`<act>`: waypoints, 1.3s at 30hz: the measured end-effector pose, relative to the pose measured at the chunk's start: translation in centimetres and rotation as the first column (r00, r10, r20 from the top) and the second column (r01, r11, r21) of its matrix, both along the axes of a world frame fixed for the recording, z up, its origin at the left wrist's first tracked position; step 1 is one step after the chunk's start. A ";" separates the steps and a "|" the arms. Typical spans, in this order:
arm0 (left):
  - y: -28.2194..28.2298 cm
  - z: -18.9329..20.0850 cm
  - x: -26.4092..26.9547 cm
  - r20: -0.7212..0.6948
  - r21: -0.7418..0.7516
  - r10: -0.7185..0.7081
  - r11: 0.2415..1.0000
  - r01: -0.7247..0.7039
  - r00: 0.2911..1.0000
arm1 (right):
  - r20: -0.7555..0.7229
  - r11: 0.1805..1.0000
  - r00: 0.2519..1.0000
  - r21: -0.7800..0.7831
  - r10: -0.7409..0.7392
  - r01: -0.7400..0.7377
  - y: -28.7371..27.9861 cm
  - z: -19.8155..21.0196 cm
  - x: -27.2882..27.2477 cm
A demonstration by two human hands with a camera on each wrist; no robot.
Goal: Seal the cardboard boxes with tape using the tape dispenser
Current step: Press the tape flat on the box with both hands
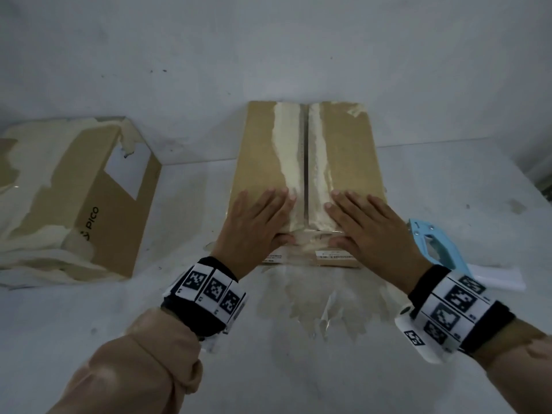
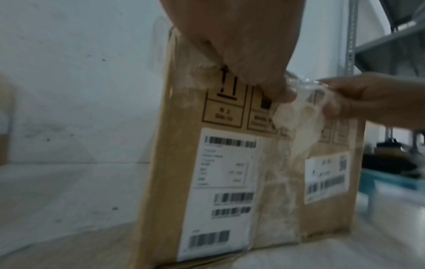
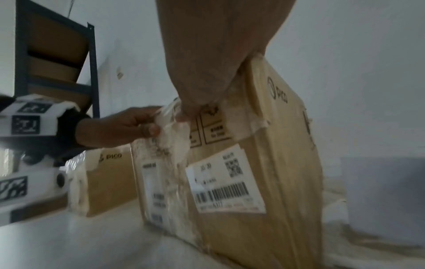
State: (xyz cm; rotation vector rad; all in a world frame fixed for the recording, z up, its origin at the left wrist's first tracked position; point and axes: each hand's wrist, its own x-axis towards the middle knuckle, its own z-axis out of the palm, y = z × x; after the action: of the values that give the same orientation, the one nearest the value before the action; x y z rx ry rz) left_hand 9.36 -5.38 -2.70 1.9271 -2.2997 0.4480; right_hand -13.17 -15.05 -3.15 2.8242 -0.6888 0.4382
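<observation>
Closest to the camera there's a mess of torn clear tape scraps (image 1: 322, 306) stuck on the white table (image 1: 298, 377) at about 6 o'clock. Just past that, both hands sit on the near end of the middle cardboard box (image 1: 352, 150), which stands dead center: left hand (image 1: 258, 219) flat on the left flap, right hand (image 1: 363, 225) flat on the right flap, fingers straight on top and pointing toward the center seam, thumbs hooked over the near edge. In the wrist views each thumb is pressing a crumpled bit of tape (image 2: 299, 116) against the labelled front face, so not really a grab, more flat hands pushing down. Old whitish tape residue runs along both sides of the seam. The light blue tape dispenser (image 1: 433, 246) lies on the table at roughly 4 o'clock, just beside the right wrist, nobody touching it. Over at 9 o'clock there's a second PICO box (image 1: 98, 204) with ragged tape all over it, well apart from the middle one.
</observation>
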 end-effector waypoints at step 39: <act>-3.6 -0.2 -7.2 -0.048 -0.061 0.091 0.994 -0.094 0.995 | 0.241 0.953 0.958 0.218 0.157 -0.211 -2.9 -0.6 -5.1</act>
State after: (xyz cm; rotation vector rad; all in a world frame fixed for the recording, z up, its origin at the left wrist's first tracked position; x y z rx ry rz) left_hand 2.19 -9.00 -2.92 1.9984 -2.1493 0.4751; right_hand -18.24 -17.99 -3.75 3.1185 -0.5493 0.7588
